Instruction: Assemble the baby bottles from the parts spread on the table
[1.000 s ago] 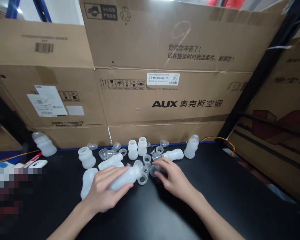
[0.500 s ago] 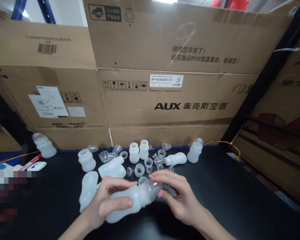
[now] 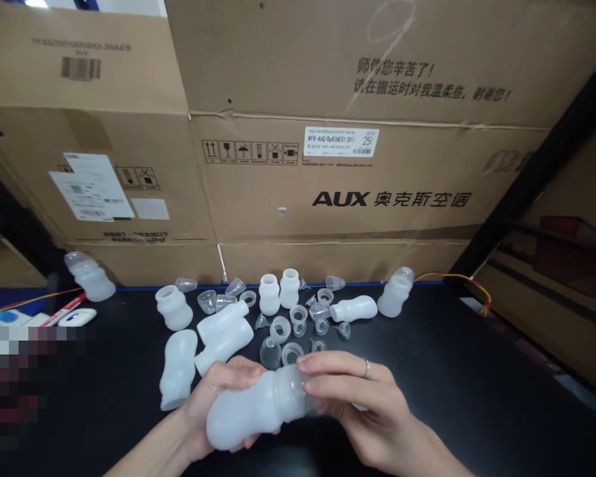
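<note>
Near the front of the black table, a white translucent baby bottle [image 3: 243, 411] lies tilted across my left hand [image 3: 211, 391], whose fingers are wrapped round its body from behind and below. A clear dome cap [image 3: 294, 392] covers the bottle's neck end, pointing right. My right hand [image 3: 365, 404], with a ring on one finger, is closed over the tip of that cap; the fingers partly hide it. Just beyond the bottle lie a loose clear dome cap [image 3: 271, 352] and a screw ring [image 3: 292, 354].
Several loose bottles, rings, teats and caps are spread across the middle, among them a lying bottle [image 3: 177, 370] at left. Capped bottles stand at far left [image 3: 93, 278] and right [image 3: 396, 293]. A cardboard box [image 3: 338, 218] walls off the back. A yellow-red wire [image 3: 457, 278] runs at right.
My left hand has shifted round behind the bottle, its thumb no longer across the front. My right fingers have closed further over the cap. The camera view has dipped slightly.
</note>
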Demonstrator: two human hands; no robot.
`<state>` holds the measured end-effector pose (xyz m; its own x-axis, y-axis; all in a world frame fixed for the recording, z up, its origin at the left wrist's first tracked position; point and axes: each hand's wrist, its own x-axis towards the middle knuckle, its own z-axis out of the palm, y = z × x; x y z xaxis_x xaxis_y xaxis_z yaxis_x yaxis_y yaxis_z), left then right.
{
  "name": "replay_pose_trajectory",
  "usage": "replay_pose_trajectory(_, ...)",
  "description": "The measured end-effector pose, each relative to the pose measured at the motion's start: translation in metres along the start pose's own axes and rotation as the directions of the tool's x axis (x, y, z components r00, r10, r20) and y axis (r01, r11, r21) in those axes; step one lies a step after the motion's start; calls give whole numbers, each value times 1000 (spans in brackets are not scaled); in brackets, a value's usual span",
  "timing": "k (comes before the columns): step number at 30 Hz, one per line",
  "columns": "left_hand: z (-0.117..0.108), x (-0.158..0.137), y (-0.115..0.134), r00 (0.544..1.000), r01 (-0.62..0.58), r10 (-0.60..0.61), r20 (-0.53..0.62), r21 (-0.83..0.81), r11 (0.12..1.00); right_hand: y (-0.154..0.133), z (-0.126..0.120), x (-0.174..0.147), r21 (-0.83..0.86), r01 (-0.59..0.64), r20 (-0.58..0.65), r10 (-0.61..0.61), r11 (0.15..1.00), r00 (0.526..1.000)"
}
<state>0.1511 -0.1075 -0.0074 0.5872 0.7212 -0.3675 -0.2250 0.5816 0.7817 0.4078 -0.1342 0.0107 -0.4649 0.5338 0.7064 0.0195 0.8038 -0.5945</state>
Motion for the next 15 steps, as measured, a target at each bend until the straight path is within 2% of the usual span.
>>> replay_pose_trajectory(2, 3, -3, 1, 1000, -27, 27, 13, 71, 997, -3, -2, 1, -42, -50, -9, 50, 998, 999)
replay_pose_trajectory(3, 5, -5, 2, 997, -78, 76, 16, 148, 986, -4, -2, 1, -87, -80, -18, 79, 993, 997)
replay_pose_trajectory(4, 7, -8, 2, 985, -168, 171, 12, 260, 951, -3, -2, 1, -144, -115, -27, 112, 983, 993)
replay_pose_trajectory(5, 10, -10, 1, 951, -287, 310, 8, 407, 868, -2, -1, 1, -199, -157, -37, 153, 967, 988)
replay_pose_trajectory(6, 14, -12, 0, 873, -419, 485, 41, 570, 707, 2, 2, 1, -241, -211, -55, 203, 947, 978)
replay_pose_trajectory(7, 17, -14, -3, 737, -530, 665, 121, 714, 458, 6, 5, 2, -260, -274, -81, 262, 926, 962)
replay_pose_trajectory(8, 20, -15, -5, 551, -573, 800, 238, 805, 155, 11, 9, 2, -248, -346, -109, 329, 905, 938)
replay_pose_trajectory(9, 22, -14, -8, 365, -549, 852, 376, 826, -129, 16, 12, 2, -205, -420, -141, 397, 884, 907)
replay_pose_trajectory(10, 24, -14, -11, 234, -486, 843, 485, 809, -331, 21, 15, 3, -143, -477, -176, 453, 867, 874)
replay_pose_trajectory(11, 24, -12, -12, 179, -432, 809, 561, 783, -447, 25, 16, 4, -81, -514, -210, 489, 854, 847)
replay_pose_trajectory(12, 23, -11, -12, 190, -397, 780, 596, 773, -494, 29, 16, 5, -31, -523, -247, 500, 852, 830)
replay_pose_trajectory(14, 17, -7, -10, 302, -364, 752, 586, 800, -477, 33, 6, 8, 24, -482, -378, 454, 876, 807)
replay_pose_trajectory(15, 13, -5, -8, 359, -350, 744, 564, 820, -453, 34, -3, 9, 34, -449, -471, 410, 893, 781)
